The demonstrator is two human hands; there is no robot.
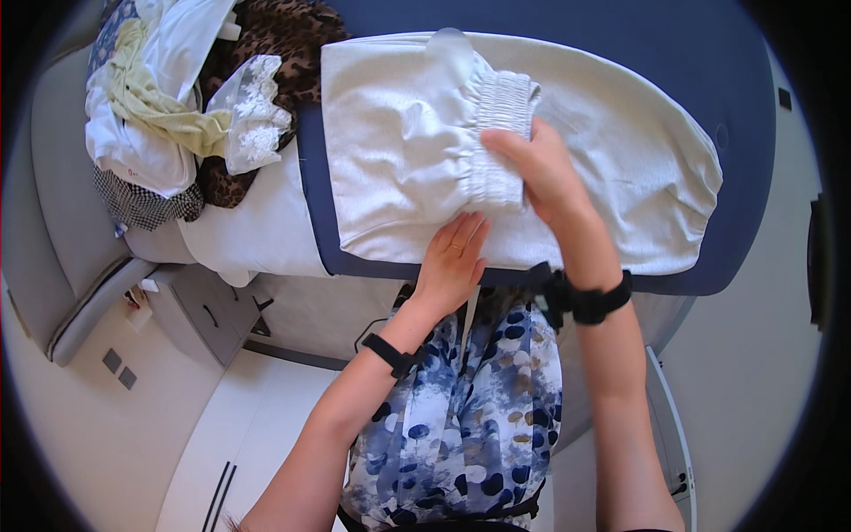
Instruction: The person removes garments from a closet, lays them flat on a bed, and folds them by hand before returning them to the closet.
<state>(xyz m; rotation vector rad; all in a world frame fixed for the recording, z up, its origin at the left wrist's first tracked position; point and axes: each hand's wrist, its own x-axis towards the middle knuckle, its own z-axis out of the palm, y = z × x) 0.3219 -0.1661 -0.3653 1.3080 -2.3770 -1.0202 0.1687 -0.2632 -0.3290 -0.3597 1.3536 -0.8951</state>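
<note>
A white garment [399, 133] with a gathered elastic waistband lies spread on the dark blue bed. I cannot tell whether it is trousers or a skirt. Its waistband [501, 133] is folded in toward the middle, over a wide layer of cloth that reaches right to a rounded end. My right hand [545, 173] grips the waistband, thumb on top and the other fingers hidden beneath or behind it. My left hand [454, 259] rests with fingers stretched out and close together at the garment's near edge, just below the waistband, fingertips touching the cloth.
Clothes are heaped at the far left: a leopard-print piece [301, 35], a pale yellow one [155, 111], white lace [259, 115] and a checked cloth [146, 202]. The dark blue bed [745, 177] runs under the garment. A grey cabinet [208, 310] stands lower left.
</note>
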